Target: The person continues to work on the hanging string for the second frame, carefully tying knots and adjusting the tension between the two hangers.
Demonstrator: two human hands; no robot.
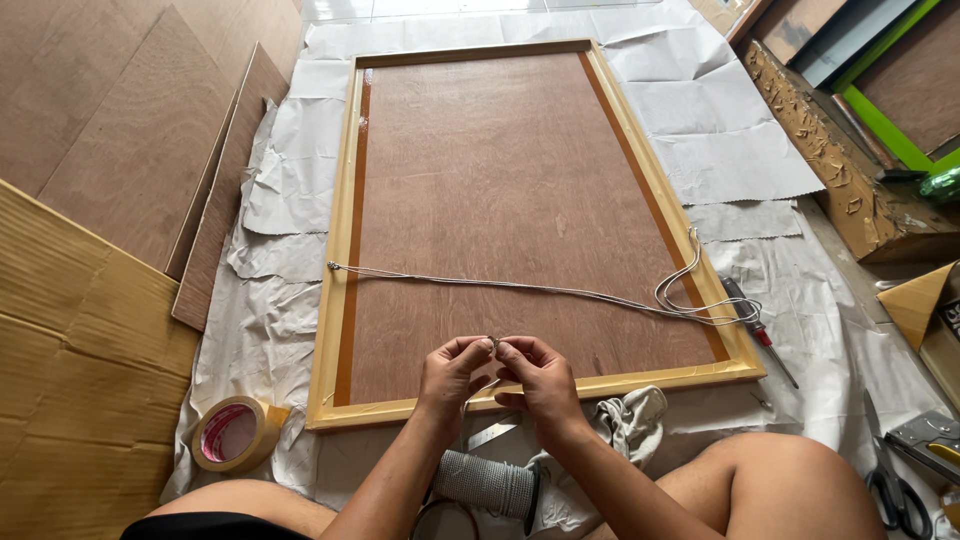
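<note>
My left hand (pixel 450 376) and my right hand (pixel 540 380) meet above the near edge of a large wooden picture frame (pixel 340 250) lying back side up, with a brown backing board (pixel 500 200). Both pinch a small metal piece (pixel 494 343) between the fingertips. A thin grey cord (pixel 520 287) runs across the backing from a fixing on the left rail to loose loops (pixel 700 300) at the right rail. Below my hands lies a spool of grey cord (pixel 487 483).
A roll of tan tape (pixel 235 433) sits at the lower left on crumpled white paper (pixel 290 180). A red-handled screwdriver (pixel 757 328) lies right of the frame, scissors (pixel 898 490) at the lower right. Plywood sheets (pixel 130 130) and cardboard (pixel 70 360) lie left; stacked frames (pixel 850 120) at the upper right.
</note>
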